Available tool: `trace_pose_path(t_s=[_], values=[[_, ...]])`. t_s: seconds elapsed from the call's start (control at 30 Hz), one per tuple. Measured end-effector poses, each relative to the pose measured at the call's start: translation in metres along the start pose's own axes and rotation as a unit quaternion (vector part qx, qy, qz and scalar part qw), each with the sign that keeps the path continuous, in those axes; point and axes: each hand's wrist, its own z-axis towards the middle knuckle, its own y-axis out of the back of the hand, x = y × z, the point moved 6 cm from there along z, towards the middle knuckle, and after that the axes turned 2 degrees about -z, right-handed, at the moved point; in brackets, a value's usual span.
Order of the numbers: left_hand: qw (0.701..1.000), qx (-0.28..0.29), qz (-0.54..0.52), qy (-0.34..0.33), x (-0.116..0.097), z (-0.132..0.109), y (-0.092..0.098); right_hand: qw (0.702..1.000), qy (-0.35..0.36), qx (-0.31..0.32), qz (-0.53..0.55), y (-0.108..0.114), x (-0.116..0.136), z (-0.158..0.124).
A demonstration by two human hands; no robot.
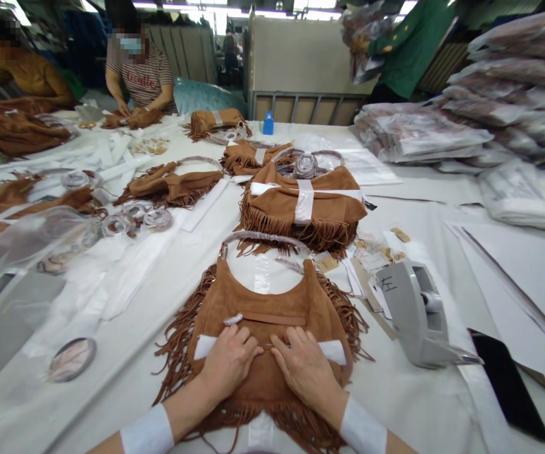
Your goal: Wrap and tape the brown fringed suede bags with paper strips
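A brown suede fringed handbag (272, 384) lies flat on the table right in front of me, its wrapped handle (272, 236) pointing away. A white strip (332, 352) runs across its front, with its middle hidden under my hands. On the left half of the bag, my left hand (232, 356) has its fingers curled and closed on the suede. Beside it, a small gap apart, my right hand (303, 360) grips the same area with thumb and bent fingers. Above the hands is a slit with a brown strap (272, 319) and a white-wrapped pull (233, 319).
A taped fringed bag (300, 208) sits just beyond. A grey tape dispenser (411, 315), a black phone (508, 381) and tags (378, 252) lie at right. Another dispenser (12, 315) stands left. Bagged goods (423, 132) pile at back right. Co-workers (140, 69) handle brown bags across the table.
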Motion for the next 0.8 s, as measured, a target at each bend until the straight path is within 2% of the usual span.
trace_pose_path(t_s=[0.23, 0.33, 0.43, 0.5, 0.6, 0.7, 0.8], values=[[0.999, -0.007, -0.033, 0.019, 0.009, 0.007, -0.008, 0.999, -0.011, -0.032, 0.011, -0.024, -0.01, 0.003], [0.999, -0.014, -0.038, 0.021, 0.013, 0.009, -0.01, 0.999, -0.003, -0.031, 0.017, -0.029, -0.008, 0.006], [0.999, -0.039, -0.018, 0.01, 0.01, 0.009, -0.003, 1.0, -0.001, -0.029, 0.011, -0.029, -0.007, 0.007], [0.997, -0.068, -0.001, -0.027, -0.001, 0.006, 0.005, 0.999, -0.003, -0.032, 0.0, -0.027, -0.007, 0.007], [0.987, -0.095, -0.008, -0.131, -0.024, -0.003, 0.015, 1.0, 0.001, -0.029, -0.004, -0.026, -0.006, 0.006], [0.976, -0.07, -0.018, -0.206, -0.036, -0.013, 0.013, 1.0, -0.001, -0.024, 0.006, -0.027, -0.006, 0.004], [0.97, -0.02, -0.004, -0.243, -0.031, -0.018, 0.0, 1.0, -0.008, -0.024, 0.015, -0.027, -0.005, 0.002]])
